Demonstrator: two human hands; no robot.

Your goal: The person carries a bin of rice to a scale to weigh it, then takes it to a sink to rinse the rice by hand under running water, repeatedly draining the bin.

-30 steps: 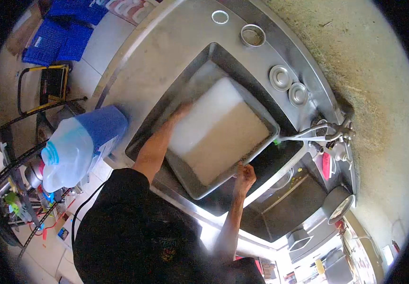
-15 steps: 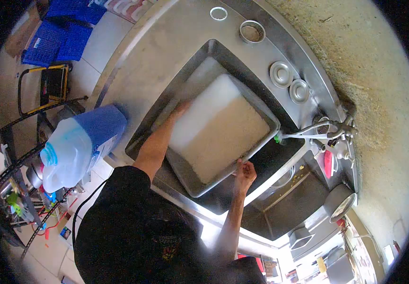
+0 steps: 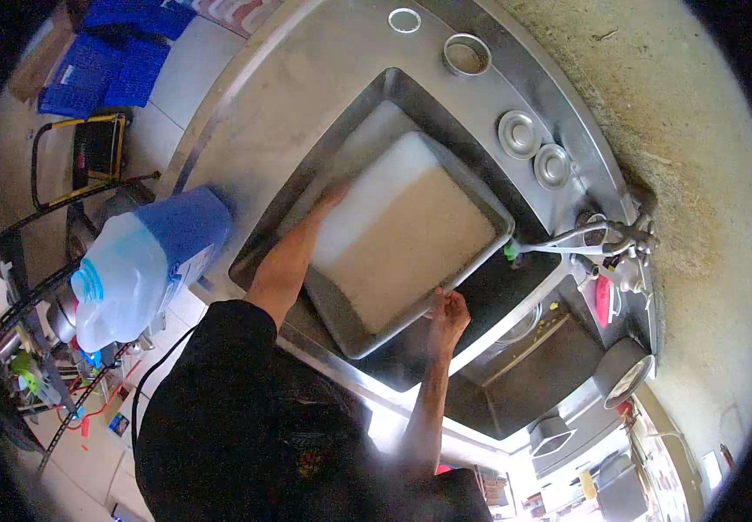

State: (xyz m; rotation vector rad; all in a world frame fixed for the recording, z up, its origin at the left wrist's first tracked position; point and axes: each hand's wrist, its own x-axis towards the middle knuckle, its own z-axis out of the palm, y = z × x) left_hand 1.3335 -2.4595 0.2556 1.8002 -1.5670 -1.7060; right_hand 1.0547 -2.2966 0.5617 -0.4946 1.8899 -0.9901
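A deep rectangular metal pan (image 3: 483,211) sits tilted inside the sink, with wet beige grains, likely rice, across its lower right part. Cloudy white water (image 3: 393,187) covers the upper left part, along the pan's far left side. On the near right rim, my right hand (image 3: 451,315) is closed, fingers bent around the edge. My left hand (image 3: 332,202) is at the pan's left side, where the white water meets it; its fingers are mostly hidden. More cloudy liquid (image 3: 376,129) shows in the sink beyond the pan.
A steel sink (image 3: 391,83) surrounds the pan, with a faucet (image 3: 580,235) at its right. Small round metal tins (image 3: 519,135) stand along the back ledge. A large jug of blue liquid (image 3: 154,261) stands to my left. A second basin (image 3: 537,374) is at the right.
The white water in the pan has drawn back toward the upper left, and more beige grains show. Both hands stay nearly where they were.
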